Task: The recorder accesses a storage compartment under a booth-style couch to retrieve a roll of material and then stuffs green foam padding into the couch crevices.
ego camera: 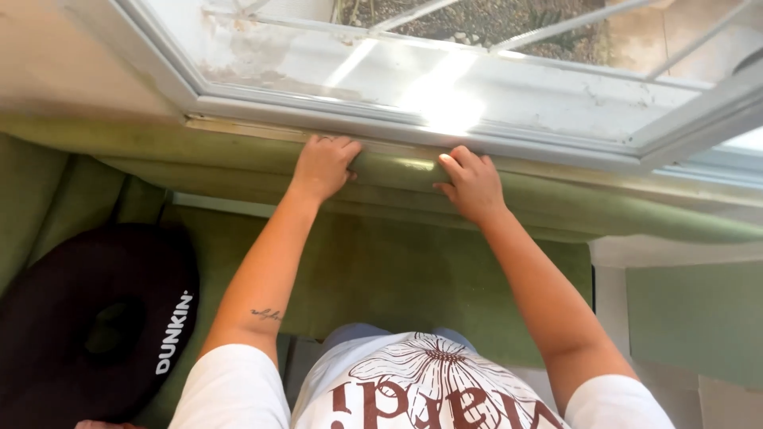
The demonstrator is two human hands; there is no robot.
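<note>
Over on the far left sits a black ring-shaped cushion [95, 318] with white lettering, resting on the green sofa seat [397, 278], well apart from either hand. Nothing sits in its centre hole as far as I can see, and there are no real containers in view anywhere.

Moving right, the left hand [322, 165] is laid over the top edge of the green sofa backrest [238, 163], fingers curled over the far side right below the white window frame [445, 131]. It looks like a loose grip on the padding, not a tight fist.

Next over, the right hand [474, 184] is doing the same thing on that backrest, fingers bent and pressing on the top, near the left hand but not touching it.

My guess on handling: the backrest looks like velvety upholstery over foam, so soft and squishy under the fingers but not slippery. The sofa as a whole is probably heavy and awkward. The top edge where both hands are seems the natural place to grab, since the fabric gives a bit and fingers can hook behind it.

Above that, sun glare bounces off the window sill [445, 95].
</note>
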